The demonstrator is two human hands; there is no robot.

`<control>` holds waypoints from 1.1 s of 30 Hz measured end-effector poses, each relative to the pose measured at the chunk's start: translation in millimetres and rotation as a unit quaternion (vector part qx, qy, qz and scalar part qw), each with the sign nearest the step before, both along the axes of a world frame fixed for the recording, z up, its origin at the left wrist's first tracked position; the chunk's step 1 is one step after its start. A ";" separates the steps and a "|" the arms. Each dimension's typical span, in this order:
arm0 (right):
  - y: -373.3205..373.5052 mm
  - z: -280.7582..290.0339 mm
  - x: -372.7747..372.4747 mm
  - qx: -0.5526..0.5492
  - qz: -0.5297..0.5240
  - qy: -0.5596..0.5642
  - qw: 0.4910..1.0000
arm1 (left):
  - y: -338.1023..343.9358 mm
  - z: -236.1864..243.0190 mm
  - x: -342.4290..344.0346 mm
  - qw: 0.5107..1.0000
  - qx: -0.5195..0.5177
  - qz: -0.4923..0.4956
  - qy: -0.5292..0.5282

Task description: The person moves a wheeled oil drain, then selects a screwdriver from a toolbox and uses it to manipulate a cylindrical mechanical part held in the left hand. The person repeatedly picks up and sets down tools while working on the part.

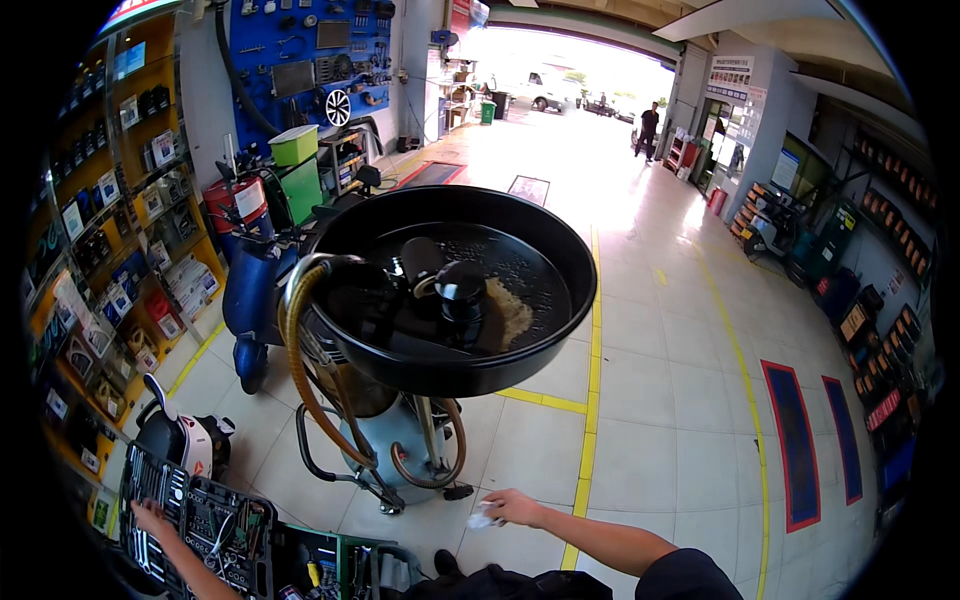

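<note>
Fingers: right hand (512, 508) pinches white rag (481, 520) | left hand (152, 518) spread on tool tray (215, 530) | oil drain pan (455, 290) ahead

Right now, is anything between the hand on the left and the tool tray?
No. The left hand already rests on the black open tool tray, with nothing visible between them. The right hand holds a small white rag farther right.

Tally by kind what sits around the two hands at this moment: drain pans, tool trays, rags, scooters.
Black oil drain pan on its wheeled stand: 1
Open tool tray, under the left hand: 1
White rag, in the right hand: 1
Blue scooter: 1
Total: 4
</note>
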State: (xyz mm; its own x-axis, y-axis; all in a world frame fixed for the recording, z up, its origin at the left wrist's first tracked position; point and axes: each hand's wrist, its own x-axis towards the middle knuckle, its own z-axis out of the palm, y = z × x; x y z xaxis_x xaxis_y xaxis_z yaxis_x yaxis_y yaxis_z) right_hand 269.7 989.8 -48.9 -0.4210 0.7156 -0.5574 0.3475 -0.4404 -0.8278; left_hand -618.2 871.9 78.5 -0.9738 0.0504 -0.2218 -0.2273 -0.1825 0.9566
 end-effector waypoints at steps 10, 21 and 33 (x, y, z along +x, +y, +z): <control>-7.6 -61.0 93.0 -0.056 -0.150 -0.098 0.982 | -21.5 46.1 -72.9 0.991 -0.015 0.126 0.046; 22.5 -92.1 64.2 -0.038 -0.105 -0.067 0.992 | 84.3 27.5 165.7 0.971 -0.082 -0.032 0.223; 52.1 -52.9 99.3 0.036 0.034 -0.001 0.999 | 167.0 -26.3 701.7 0.783 -0.091 -0.593 0.161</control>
State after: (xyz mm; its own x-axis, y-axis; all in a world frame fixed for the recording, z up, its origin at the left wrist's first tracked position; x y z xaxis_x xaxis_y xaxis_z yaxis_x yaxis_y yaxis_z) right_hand 368.9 1041.9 -101.8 -0.4694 0.7236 -0.5060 0.3767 -0.3542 -0.8559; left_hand 83.5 1038.9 52.3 -0.2719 0.9588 -0.0823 0.1247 0.1199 0.9849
